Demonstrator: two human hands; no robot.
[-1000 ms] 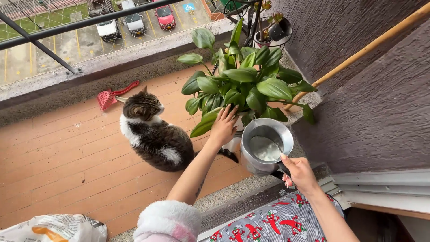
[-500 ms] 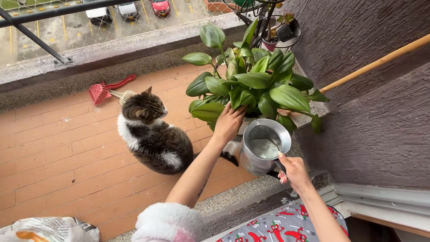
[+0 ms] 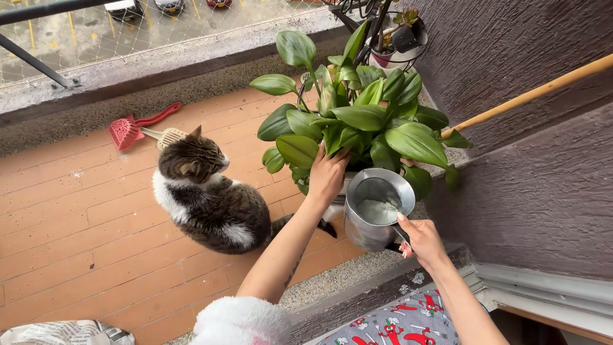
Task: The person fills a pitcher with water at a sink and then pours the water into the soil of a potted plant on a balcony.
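At the far left a red plastic scoop [image 3: 131,128] lies on the terracotta floor tiles [image 3: 76,211], with a pale slotted scoop [image 3: 167,137] just beside it, both near the low balcony wall [image 3: 159,70]. Next comes 1 tabby-and-white cat [image 3: 207,195], sitting on the tiles with its head turned toward the plant. The left hand [image 3: 327,174] reaches out from a fluffy pink-white sleeve [image 3: 241,321] and spreads open against the lower leaves of the broad-leaved potted plant [image 3: 357,118], seemingly pushing foliage aside so the soil below is exposed; the pot itself is hidden by leaves and arm. Just right of that hand, the metal jug [image 3: 378,207] is tipped toward the plant's base, pale liquid visible inside. The right hand [image 3: 421,241] closes around the jug's dark handle at its near side, which lets the mouth lean forward. Behind the plant a small dark pot [image 3: 403,39] sits in a wire stand, and a wooden pole [image 3: 530,96] slants across the rough purple-brown wall [image 3: 543,166]
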